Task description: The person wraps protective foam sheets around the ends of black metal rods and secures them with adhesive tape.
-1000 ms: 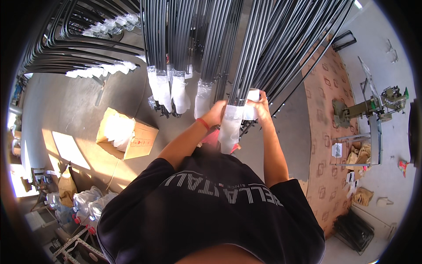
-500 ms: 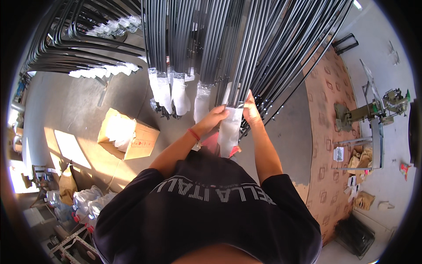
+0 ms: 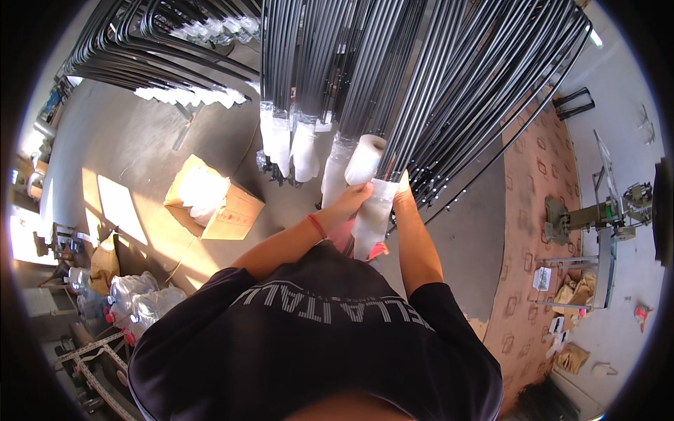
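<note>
A white plastic sleeve (image 3: 373, 219) covers the lower ends of a bundle of thin black metal tubes (image 3: 406, 133) in front of me. My left hand (image 3: 351, 199) is closed at the sleeve's upper left edge, thumb on top and the other fingers mostly hidden. On the opposite side my right hand (image 3: 403, 194) wraps round the bundle at the sleeve's mouth, its fingertips behind the tubes. A roll of clear film (image 3: 364, 160) sits just above my left hand, against the tubes; what supports it is hidden.
More hanging black tubes (image 3: 484, 91) crowd the right, and wrapped tube ends (image 3: 305, 147) hang at left. An open cardboard box (image 3: 239, 214) stands on the floor. Bent black frames (image 3: 133, 67) fill the far left, plastic jugs (image 3: 137, 295) the near left, a green machine (image 3: 562, 221) the right.
The film roll has come into plain sight left of the tubes, above my left hand. Both hands stay at the sleeve's top. The whole view has shifted slightly.
</note>
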The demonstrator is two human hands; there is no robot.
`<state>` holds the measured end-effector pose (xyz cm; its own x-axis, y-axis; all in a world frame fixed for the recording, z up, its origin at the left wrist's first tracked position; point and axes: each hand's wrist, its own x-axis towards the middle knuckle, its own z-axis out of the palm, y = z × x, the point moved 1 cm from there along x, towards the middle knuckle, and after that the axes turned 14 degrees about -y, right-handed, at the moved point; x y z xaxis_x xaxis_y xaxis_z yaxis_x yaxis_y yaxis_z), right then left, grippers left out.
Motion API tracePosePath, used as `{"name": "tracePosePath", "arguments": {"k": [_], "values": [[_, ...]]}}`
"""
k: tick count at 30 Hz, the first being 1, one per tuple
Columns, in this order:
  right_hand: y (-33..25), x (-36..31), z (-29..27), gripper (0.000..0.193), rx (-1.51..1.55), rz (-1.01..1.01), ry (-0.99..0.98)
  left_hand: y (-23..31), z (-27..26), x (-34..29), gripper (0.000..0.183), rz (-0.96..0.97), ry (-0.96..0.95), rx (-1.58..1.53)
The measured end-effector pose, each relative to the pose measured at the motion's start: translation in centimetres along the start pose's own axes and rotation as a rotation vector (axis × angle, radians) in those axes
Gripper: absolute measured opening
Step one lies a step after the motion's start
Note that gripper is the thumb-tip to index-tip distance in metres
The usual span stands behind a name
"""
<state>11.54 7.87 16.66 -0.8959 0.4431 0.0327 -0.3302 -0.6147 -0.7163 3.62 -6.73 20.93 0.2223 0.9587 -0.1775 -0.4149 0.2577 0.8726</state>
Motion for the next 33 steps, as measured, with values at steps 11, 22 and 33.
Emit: {"name": "tracePosePath", "arguments": {"k": [11, 22, 33], "values": [[-0.4, 1.2, 2.9, 0.048, -0.037, 0.062, -0.011, -0.6, -0.4, -0.2, 0.049, -0.087, 0.181, 0.303], [-1.2, 0.8, 5.5, 0.047, -0.024, 0.074, 0.013, 5.4, -6.2, -1.1, 0.077, 0.148, -0.105, 0.481], [-0.7, -4.8, 3.3, 0.055, -0.201, -0.106, 0.044, 4.5, -5.2, 0.7, 0.077, 0.271, 0.049, 0.328]]}}
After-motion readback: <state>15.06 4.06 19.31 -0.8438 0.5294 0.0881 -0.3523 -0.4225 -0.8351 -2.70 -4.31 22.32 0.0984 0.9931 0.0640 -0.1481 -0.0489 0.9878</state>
